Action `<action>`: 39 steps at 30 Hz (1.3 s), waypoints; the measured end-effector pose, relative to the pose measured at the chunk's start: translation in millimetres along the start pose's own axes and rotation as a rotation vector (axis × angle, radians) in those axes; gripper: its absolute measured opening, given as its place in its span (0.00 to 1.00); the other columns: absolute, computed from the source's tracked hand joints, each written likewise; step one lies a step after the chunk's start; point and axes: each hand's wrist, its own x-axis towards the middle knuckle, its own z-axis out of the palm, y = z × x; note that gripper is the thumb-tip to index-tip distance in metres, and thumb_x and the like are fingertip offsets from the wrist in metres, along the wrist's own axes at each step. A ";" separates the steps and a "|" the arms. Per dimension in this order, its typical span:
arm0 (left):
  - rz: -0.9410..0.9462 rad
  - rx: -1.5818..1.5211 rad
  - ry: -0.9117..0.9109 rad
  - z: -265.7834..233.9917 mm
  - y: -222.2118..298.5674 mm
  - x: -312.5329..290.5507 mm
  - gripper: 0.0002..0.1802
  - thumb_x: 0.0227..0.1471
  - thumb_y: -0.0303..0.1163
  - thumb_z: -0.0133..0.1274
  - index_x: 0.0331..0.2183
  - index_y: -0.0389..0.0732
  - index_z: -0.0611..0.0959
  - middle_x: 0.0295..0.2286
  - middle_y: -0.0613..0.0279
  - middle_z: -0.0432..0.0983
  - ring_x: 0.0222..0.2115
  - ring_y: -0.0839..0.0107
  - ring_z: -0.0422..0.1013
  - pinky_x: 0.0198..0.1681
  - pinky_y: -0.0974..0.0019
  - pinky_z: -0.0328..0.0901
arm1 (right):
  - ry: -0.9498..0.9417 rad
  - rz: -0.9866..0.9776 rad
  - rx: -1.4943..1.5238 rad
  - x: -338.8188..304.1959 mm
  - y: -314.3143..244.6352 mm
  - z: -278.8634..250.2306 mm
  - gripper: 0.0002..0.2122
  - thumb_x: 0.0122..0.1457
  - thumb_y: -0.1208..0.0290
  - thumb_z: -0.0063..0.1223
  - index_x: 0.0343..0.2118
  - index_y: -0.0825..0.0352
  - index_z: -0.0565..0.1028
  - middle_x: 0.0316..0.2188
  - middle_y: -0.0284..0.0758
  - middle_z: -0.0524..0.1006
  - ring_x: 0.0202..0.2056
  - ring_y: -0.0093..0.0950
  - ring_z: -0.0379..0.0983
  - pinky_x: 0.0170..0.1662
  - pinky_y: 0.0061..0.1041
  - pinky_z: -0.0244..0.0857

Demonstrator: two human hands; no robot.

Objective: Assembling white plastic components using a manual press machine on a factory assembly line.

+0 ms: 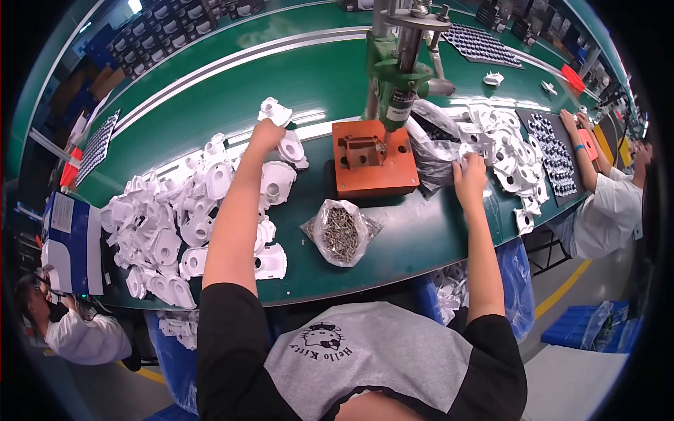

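Note:
My left hand (267, 136) reaches forward over the left pile, its fingers closed on a white plastic part (274, 111). White molded parts (165, 245) with round holes lie heaped below and beside that arm. On the right, my right hand (470, 178) has its fingers curled around the edge of another white plastic part (465, 150), beside a see-through bag (433, 160) of dark pieces. Between my hands stands a green press (397, 88) over an orange block (374, 180) with a metal fixture (362, 151) on top. In front of the block sits an open bag of screws (341, 234).
A second heap of white parts (507, 149) lies at the right, next to a dark tray (552, 151) with rows of small pieces. Behind runs a green conveyor belt (309, 74). Blue lined bins (516, 281) stand below the table edge. Other people work at both sides.

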 end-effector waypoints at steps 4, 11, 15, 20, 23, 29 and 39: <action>0.032 -0.596 -0.007 -33.2 40.2 -68.7 0.18 0.44 0.27 0.45 0.40 0.28 0.70 0.31 0.42 0.74 0.29 0.60 0.77 0.25 0.62 0.71 | -0.062 -0.078 0.192 11.4 26.8 0.6 0.17 0.49 0.75 0.56 0.41 0.69 0.65 0.37 0.42 0.70 0.41 0.41 0.67 0.44 0.37 0.60; 0.311 -1.203 -0.018 -18.9 62.8 -173.0 0.34 0.46 0.20 0.43 0.56 0.34 0.54 0.41 0.43 0.68 0.35 0.60 0.75 0.38 0.62 0.71 | 0.052 0.241 0.460 -0.3 -16.9 -47.5 0.21 0.50 0.74 0.57 0.45 0.69 0.63 0.33 0.37 0.71 0.35 0.28 0.68 0.39 0.24 0.62; 0.524 -0.748 0.298 29.2 77.2 -235.4 0.30 0.48 0.18 0.46 0.55 0.35 0.62 0.40 0.54 0.72 0.24 0.78 0.69 0.28 0.75 0.66 | -0.049 0.358 1.385 -33.9 -104.0 -76.5 0.22 0.54 0.76 0.52 0.52 0.67 0.61 0.37 0.33 0.70 0.39 0.22 0.67 0.43 0.19 0.62; 0.996 -0.452 0.412 83.7 93.2 -258.3 0.30 0.44 0.16 0.49 0.51 0.41 0.66 0.46 0.41 0.67 0.46 0.50 0.68 0.48 0.56 0.63 | -0.301 0.167 1.636 -67.0 -185.3 -87.1 0.22 0.56 0.77 0.49 0.54 0.68 0.60 0.40 0.34 0.70 0.41 0.22 0.67 0.45 0.20 0.62; 1.055 -0.466 0.344 80.1 95.7 -264.5 0.28 0.48 0.21 0.50 0.52 0.38 0.63 0.48 0.41 0.66 0.50 0.51 0.64 0.52 0.57 0.59 | -0.433 0.208 1.658 -70.6 -188.0 -86.9 0.21 0.57 0.74 0.52 0.53 0.69 0.61 0.44 0.33 0.67 0.46 0.23 0.66 0.47 0.23 0.64; 0.777 -1.088 -0.053 90.5 88.8 -273.3 0.26 0.57 0.35 0.47 0.50 0.31 0.57 0.47 0.45 0.64 0.49 0.64 0.65 0.52 0.63 0.58 | -0.249 -0.163 1.140 -88.6 -191.7 -75.8 0.19 0.57 0.73 0.49 0.52 0.70 0.64 0.46 0.38 0.64 0.46 0.26 0.65 0.48 0.23 0.61; 0.795 -0.475 0.372 61.7 88.7 -216.8 0.10 0.47 0.25 0.54 0.31 0.37 0.70 0.25 0.51 0.74 0.23 0.62 0.72 0.27 0.65 0.66 | -0.088 -0.129 1.058 -34.0 -151.7 -57.6 0.10 0.59 0.76 0.42 0.40 0.73 0.71 0.35 0.35 0.73 0.37 0.25 0.71 0.39 0.23 0.66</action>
